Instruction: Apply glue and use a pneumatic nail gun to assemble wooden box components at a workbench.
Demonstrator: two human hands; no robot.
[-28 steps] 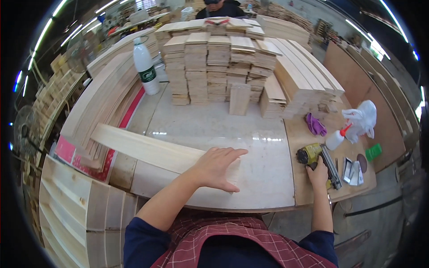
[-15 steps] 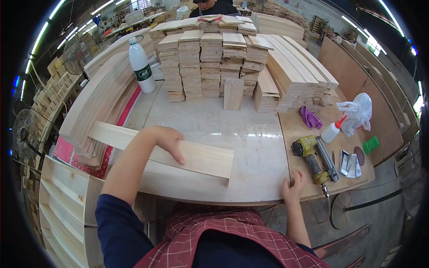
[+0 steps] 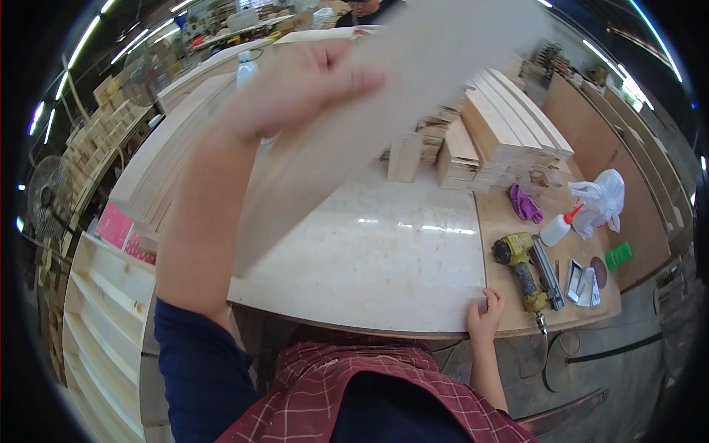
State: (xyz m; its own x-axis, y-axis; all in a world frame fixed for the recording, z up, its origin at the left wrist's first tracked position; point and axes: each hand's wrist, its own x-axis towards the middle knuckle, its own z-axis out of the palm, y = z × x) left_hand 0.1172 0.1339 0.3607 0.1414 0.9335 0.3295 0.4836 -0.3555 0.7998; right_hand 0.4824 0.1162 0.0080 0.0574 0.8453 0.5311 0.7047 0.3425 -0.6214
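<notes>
And up it comes in the left hand: one long pale board, clamped tight, thumb pressed across the near face, the rest of the fingers mostly lost behind the wood. Hand and board are both blurred. The board slants above the table, high end at the upper right, low end down at the left; whether that low end touches anything, I cannot tell. It cuts right across the view, covering much of the stacked wood beyond.

Over to the right hand, and it's empty! It sits at the table's front edge, thumb and fingers apart in a loose curl, nothing between them. How firmly it presses on the edge, I cannot tell.

Just beyond it lies the nail gun, yellow and black, near the hand but clear of it, its hose dropping over the edge. Behind that stands a white glue bottle with a red tip, a crumpled purple cloth to its left and a white plastic bag to its right.
</notes>
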